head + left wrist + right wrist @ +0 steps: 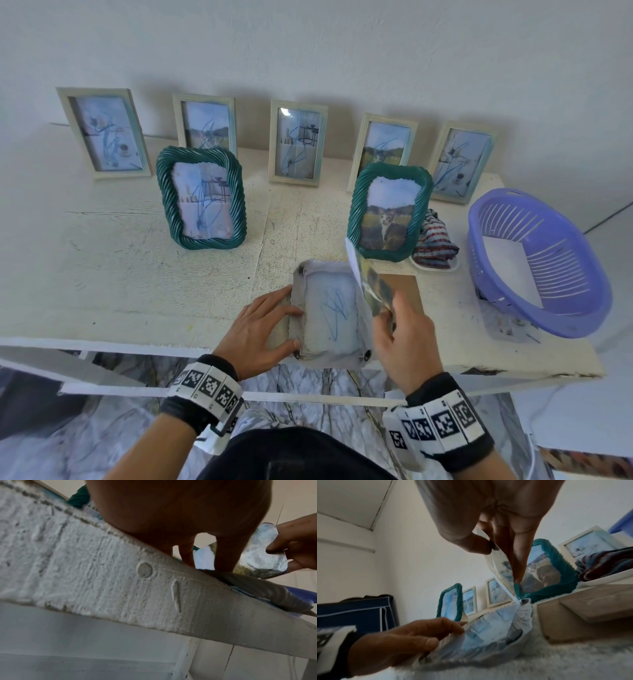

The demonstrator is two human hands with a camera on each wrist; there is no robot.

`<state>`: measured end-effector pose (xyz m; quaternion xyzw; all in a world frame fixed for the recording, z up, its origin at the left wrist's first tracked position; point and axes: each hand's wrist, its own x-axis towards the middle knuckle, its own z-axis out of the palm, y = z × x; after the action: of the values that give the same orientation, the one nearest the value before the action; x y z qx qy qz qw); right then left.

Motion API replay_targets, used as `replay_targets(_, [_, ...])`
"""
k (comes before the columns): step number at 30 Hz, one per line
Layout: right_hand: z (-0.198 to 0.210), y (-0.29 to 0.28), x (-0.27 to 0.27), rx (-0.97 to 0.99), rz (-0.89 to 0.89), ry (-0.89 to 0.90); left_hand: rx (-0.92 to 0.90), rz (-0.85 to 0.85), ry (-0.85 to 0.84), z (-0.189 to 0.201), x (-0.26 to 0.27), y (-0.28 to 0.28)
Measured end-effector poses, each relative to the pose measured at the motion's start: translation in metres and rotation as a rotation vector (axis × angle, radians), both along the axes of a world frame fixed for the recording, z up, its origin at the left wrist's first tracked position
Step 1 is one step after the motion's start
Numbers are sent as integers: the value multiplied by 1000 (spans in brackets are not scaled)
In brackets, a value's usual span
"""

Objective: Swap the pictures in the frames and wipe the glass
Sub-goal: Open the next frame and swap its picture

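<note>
Behind the face-down frame at the table's front edge stand two green twisted frames, five pale frames behind them, a striped cloth and purple basket to its right. The left hand lies flat, fingers straight, steadying the frame's left side. The right hand pinches a cat photo, lifted above the frame's right edge.

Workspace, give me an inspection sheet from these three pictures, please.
Surface: white table, paint rough and scuffed.
Job's things: open frame lies face down, scribbled glass showing; cat picture lifted above it; brown backing board beside it; seven frames stand behind.
Clutter: purple basket; striped cloth.
Grippers: left hand steadies the open frame; right hand pinches the cat picture.
Cables: nothing seen.
Surroundings: white wall; marbled floor.
</note>
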<state>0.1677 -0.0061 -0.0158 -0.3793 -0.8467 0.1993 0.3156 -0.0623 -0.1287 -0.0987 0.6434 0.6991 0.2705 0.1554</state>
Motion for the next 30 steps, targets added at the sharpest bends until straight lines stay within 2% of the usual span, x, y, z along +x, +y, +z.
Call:
replay_targets(3, [-3, 11, 10, -28, -116, 132, -14, 7, -9, 0, 0, 0])
replay_targets(7, [-7, 24, 30, -364, -327, 225, -17, -1, -30, 0, -1, 0])
replay_targets(11, [-15, 28, 54, -639, -381, 516, -7, 9, -106, 3, -3, 1])
replay_targets(15, [-27, 24, 78, -635, -427, 545, 42, 79, -153, 19, -1, 13])
replay_targets(19, [-22, 15, 98, -740, -418, 693, 113, 31, -166, 51, 17, 52])
replay_targets(23, [-22, 8, 120, -698, -425, 662, 136, -164, -145, 80, 53, 104])
replay_targets(26, [-28, 8, 139, -667, -463, 595, 172, -335, -51, 91, 84, 147])
replay_targets(30, [-37, 14, 166, -529, -481, 278, 157, -463, 79, 95, 124, 201])
